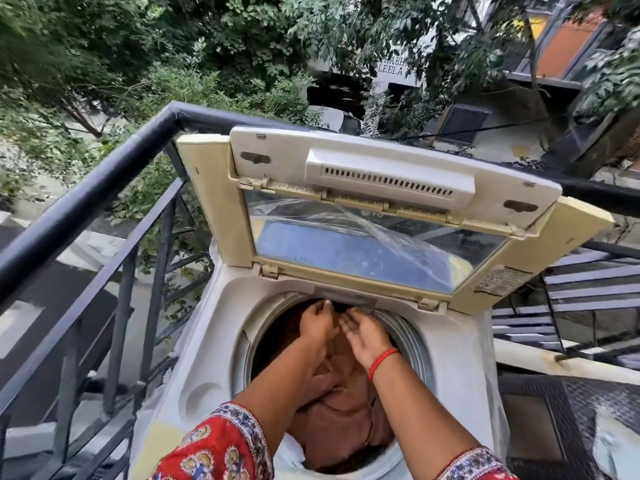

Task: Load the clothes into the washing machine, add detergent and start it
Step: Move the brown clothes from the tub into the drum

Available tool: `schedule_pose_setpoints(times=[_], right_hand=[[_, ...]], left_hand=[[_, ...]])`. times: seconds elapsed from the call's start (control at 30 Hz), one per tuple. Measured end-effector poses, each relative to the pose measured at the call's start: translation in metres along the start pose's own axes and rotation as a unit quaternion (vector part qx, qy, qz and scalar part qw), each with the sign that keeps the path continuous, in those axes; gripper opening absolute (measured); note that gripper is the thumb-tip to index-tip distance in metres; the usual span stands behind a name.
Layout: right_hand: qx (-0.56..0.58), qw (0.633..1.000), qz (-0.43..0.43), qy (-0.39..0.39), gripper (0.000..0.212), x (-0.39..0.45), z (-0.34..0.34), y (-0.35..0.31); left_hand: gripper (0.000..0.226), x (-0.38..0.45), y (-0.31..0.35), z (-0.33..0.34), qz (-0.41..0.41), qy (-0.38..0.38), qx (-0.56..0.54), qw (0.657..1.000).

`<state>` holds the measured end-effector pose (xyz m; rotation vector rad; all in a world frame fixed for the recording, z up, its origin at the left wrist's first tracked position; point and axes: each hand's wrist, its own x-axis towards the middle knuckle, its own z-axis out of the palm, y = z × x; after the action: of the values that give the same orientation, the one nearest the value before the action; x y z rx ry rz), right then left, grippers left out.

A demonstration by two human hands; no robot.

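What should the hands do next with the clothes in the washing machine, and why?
Probably pull both hands out of the drum. The left hand and right hand are open at the far rim of the drum, and the brown clothes already lie inside. With the lid up, detergent seems the next step.

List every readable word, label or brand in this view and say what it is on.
"LEELA": on the white building wall behind the trees; the line above it is partly hidden by leaves.
"LG": faint logo seen through the lid window.
Sticker on the lid frame: print too small to read.
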<state>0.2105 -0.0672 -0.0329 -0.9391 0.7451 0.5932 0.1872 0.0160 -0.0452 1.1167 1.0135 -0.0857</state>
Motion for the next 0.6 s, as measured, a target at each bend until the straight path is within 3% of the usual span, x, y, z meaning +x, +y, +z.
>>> schedule_pose_setpoints(times=[0.1, 0.23, 0.33, 0.47, 0.6], right_hand=[[0.116, 0.993, 0.025, 0.009, 0.025, 0.002, 0.004, -0.005], [0.201, 0.979, 0.033, 0.019, 0.025, 0.006, 0.004, -0.011], [0.222, 0.974, 0.033, 0.015, 0.025, 0.009, -0.003, -0.011], [0.229, 0.973, 0.038, -0.005, 0.025, 0.007, -0.015, -0.003], [0.187, 0.982, 0.021, 0.008, 0.022, 0.010, -0.008, -0.008]], left_hand=[[0.034, 0.003, 0.005, 0.008, -0.050, -0.017, -0.175, 0.983], [0.040, 0.002, 0.011, 0.010, -0.069, -0.054, -0.278, 0.957], [0.036, 0.004, 0.005, 0.010, -0.083, -0.066, -0.304, 0.947], [0.051, 0.003, -0.007, 0.004, -0.102, -0.090, -0.325, 0.936], [0.054, 0.005, -0.004, 0.004, -0.089, -0.103, -0.262, 0.955]])
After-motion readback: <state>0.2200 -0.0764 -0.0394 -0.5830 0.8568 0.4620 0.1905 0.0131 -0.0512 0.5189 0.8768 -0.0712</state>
